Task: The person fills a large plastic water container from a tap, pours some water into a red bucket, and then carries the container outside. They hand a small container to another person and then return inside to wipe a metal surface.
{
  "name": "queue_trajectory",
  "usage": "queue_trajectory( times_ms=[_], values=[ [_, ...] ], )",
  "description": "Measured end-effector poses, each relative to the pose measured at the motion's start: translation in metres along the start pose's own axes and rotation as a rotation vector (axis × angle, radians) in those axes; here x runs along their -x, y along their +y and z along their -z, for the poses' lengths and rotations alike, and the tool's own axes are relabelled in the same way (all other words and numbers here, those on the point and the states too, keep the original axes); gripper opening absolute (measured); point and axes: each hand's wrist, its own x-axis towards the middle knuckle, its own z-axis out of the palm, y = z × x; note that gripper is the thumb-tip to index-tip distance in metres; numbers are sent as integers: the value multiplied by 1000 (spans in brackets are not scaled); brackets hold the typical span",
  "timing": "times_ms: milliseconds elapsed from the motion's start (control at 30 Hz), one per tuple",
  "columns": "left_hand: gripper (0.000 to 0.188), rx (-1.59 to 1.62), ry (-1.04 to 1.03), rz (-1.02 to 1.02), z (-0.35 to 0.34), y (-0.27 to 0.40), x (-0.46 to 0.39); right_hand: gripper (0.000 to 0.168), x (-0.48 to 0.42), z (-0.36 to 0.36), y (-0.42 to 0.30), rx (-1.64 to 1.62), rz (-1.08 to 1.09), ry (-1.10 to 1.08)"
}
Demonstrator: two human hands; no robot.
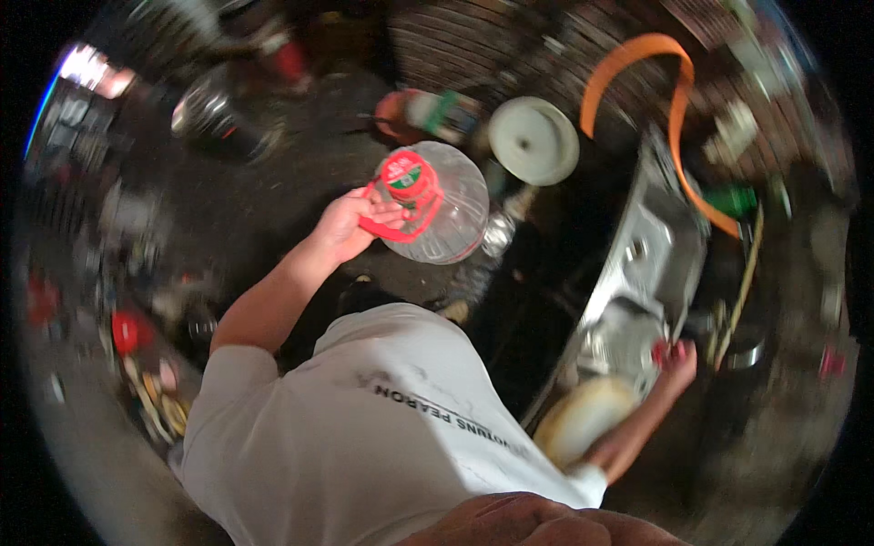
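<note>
My left hand [351, 217] holds a large clear plastic jug [461, 205] by its red carry handle [431, 222]. The jug has a red screw cap [404, 167] bearing writing and looks empty. Its neck is tilted up towards me. My right hand [681, 365] is at the outer side of a stainless-steel sink [642, 249], its fingers curled near a small red thing [659, 353]. Blur hides whether the fingers close on that red thing. Beside my right forearm, a round cream-coloured object [584, 416] rests at the near end of the sink.
A round white lid or basin [532, 140] stands beyond the jug. An orange strap or hose [635, 51] loops down behind the sink, near a green bottle-like object [736, 200]. A shiny metal pot [222, 112] is at far left; a red container [128, 332] lies nearer.
</note>
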Motion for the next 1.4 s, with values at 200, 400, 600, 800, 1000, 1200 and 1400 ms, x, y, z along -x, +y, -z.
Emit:
queue_trajectory(
  times_ms=[200, 400, 600, 800, 1000, 1200, 1400],
  values=[
    [18, 107, 320, -174, 153, 55, 50, 38, 141, -83, -129, 201, 293, -324],
    [8, 234, 488, -384, 316, 122, 114, 41, 347, -372, -83, 195, 383, -600],
    [12, 434, 637, -581, 508, 167, 157, 44, 516, -613, -24, 317, 364, -958],
    [18, 504, 894, -646, 632, 233, 231, 47, 651, -801, 55, 403, 308, -1231],
    [21, 523, 1021, -775, 740, 330, 293, 52, 772, -1049, 151, 410, 31, -1710],
    [21, 493, 1210, -785, 871, 403, 323, 33, 1000, -1277, 302, 597, -441, -2119],
    [27, 586, 1258, -888, 1024, 466, 333, 21, 1224, -1415, 424, 769, -245, -2460]
  ],
)
